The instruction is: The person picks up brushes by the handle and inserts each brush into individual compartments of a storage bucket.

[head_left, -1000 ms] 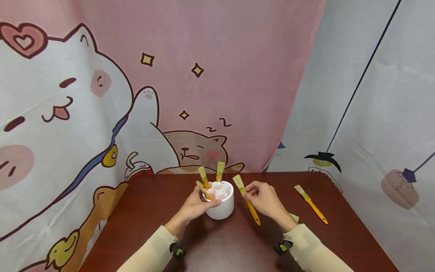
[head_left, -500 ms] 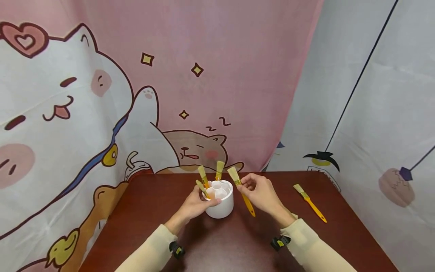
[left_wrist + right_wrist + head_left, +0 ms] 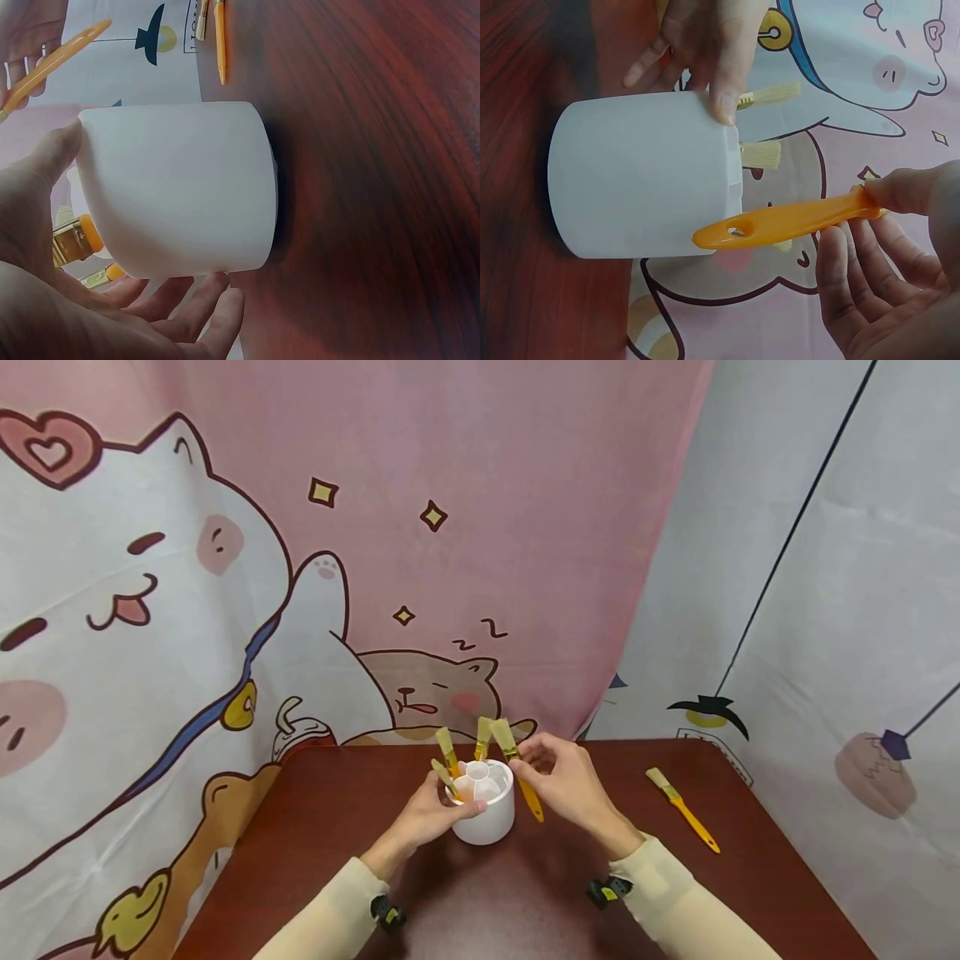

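Note:
My left hand (image 3: 427,810) grips the white divided brush holder (image 3: 486,822), thumb over its rim and fingers round its side. Three paintbrushes stand in it with bristles up: a tilted one (image 3: 445,777) nearest my thumb, another (image 3: 447,747) behind, and one (image 3: 483,737) at the back. Just right of the holder, my right hand (image 3: 566,781) pinches a paintbrush (image 3: 529,797) near its ferrule, bristles up. In the right wrist view, the orange handle (image 3: 780,223) slants with its holed end overlapping the holder's rim; I cannot tell whether they touch.
Another paintbrush (image 3: 682,810) lies on the dark red wooden table (image 3: 315,860), to the right of my right arm. Behind the table hangs a printed cloth (image 3: 525,527) with cartoon animals. In the left wrist view, a second brush part (image 3: 202,19) shows beside the lying brush.
My right hand has moved left and slightly up with its paintbrush, bringing it close to the holder. The left hand and holder stay in place. A brush by the right forearm is now hidden.

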Available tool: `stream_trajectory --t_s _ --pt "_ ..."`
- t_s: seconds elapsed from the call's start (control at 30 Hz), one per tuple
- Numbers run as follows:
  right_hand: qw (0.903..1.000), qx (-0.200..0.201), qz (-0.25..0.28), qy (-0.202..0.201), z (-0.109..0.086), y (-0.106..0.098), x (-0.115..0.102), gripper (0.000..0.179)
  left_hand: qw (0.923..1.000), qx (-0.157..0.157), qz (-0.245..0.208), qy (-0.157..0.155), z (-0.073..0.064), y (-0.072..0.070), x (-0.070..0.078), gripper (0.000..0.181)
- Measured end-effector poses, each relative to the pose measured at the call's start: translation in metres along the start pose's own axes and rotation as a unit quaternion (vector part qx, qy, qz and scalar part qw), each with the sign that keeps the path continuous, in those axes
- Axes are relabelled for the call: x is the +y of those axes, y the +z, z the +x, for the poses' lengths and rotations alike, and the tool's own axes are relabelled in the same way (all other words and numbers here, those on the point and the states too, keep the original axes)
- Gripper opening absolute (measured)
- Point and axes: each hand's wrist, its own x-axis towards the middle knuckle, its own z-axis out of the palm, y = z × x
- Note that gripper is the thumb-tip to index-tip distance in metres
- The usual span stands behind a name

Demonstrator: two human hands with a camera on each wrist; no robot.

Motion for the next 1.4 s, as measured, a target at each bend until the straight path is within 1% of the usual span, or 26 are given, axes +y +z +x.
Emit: stream_trajectory --t_s 0.2,0.37,0.63,0.77,1.0,1.27,1.4 --pt "0.9999 0.003 0.008 -0.013 0.001 0.003 -0.003 0.016 1.0000 0.005 0.007 -0.005 -0.002 0.000 0.001 0.105" --pt "0.9993 0.011 0.015 -0.033 0.004 0.004 -0.007 0.018 0.9999 0.006 0.010 -0.004 -0.003 0.000 0.002 0.105" --pt "0.9947 0.028 0.061 -0.078 0.007 0.011 -0.012 0.019 1.0000 0.003 0.008 0.001 -0.003 -0.001 0.001 0.103" --pt "0.9922 0.033 0.073 -0.096 0.007 0.015 -0.012 0.018 1.0000 0.002 0.004 0.004 -0.003 -0.001 0.001 0.102" --pt "0.9910 0.028 0.081 -0.102 0.008 0.022 -0.010 0.018 1.0000 -0.001 0.004 0.004 -0.003 0.000 0.000 0.103" --pt "0.9883 0.039 0.090 -0.117 0.011 0.028 -0.009 0.019 0.9999 0.000 0.010 -0.001 -0.003 -0.001 0.000 0.106" --pt "0.9882 0.036 0.091 -0.118 0.012 0.030 -0.009 0.019 0.9999 0.000 0.013 -0.002 -0.004 -0.001 0.001 0.106"
